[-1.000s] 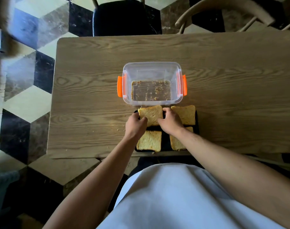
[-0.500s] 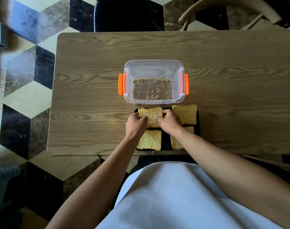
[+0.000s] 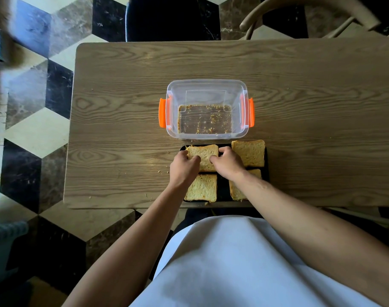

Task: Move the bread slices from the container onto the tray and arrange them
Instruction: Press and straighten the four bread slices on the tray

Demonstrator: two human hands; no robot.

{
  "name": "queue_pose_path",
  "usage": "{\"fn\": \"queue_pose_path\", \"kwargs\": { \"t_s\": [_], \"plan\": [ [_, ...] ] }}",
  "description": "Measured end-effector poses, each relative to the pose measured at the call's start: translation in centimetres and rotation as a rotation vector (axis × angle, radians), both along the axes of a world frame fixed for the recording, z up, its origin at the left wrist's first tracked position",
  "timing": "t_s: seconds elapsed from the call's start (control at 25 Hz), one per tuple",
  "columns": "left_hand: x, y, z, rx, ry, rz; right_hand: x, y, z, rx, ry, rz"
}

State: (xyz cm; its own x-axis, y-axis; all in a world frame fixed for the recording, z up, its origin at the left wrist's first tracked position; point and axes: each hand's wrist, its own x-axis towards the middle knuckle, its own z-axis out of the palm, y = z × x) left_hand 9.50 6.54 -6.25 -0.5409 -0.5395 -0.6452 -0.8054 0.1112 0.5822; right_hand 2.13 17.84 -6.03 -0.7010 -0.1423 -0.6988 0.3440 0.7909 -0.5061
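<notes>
A black tray (image 3: 222, 187) lies at the table's near edge with several toasted bread slices on it. My left hand (image 3: 183, 166) and my right hand (image 3: 227, 161) both pinch the far-left slice (image 3: 203, 155) by its sides, and the slice lies on the tray. Another slice (image 3: 248, 152) sits at the far right, one (image 3: 202, 188) at the near left, and one (image 3: 236, 192) at the near right is partly hidden under my right forearm. The clear container (image 3: 208, 108) with orange clips stands just behind the tray and holds only crumbs.
Crumbs are scattered on the wooden table (image 3: 122, 129) left of the tray. A dark chair (image 3: 167, 18) and a wooden chair (image 3: 310, 16) stand at the far side. The floor is tiled in a cube pattern.
My fingers have shifted inward over the far-left slice, thumbs now resting on its top. The slice has barely moved.
</notes>
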Motion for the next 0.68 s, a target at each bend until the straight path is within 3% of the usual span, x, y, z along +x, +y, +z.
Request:
{"fn": "queue_pose_path", "kwargs": {
  "t_s": [0.48,0.6,0.68],
  "plan": [
    [0.0,0.5,0.8,-0.044,-0.006,-0.030,0.5,0.2,0.0,-0.003,0.023,-0.013],
    [0.8,0.7,0.8,-0.197,0.046,-0.194,0.6,0.1,-0.2,0.014,0.040,-0.022],
    [1.6,0.9,0.6,-0.315,0.106,-0.459,0.6,0.0,-0.4,0.022,0.036,-0.035]
  ]
}}
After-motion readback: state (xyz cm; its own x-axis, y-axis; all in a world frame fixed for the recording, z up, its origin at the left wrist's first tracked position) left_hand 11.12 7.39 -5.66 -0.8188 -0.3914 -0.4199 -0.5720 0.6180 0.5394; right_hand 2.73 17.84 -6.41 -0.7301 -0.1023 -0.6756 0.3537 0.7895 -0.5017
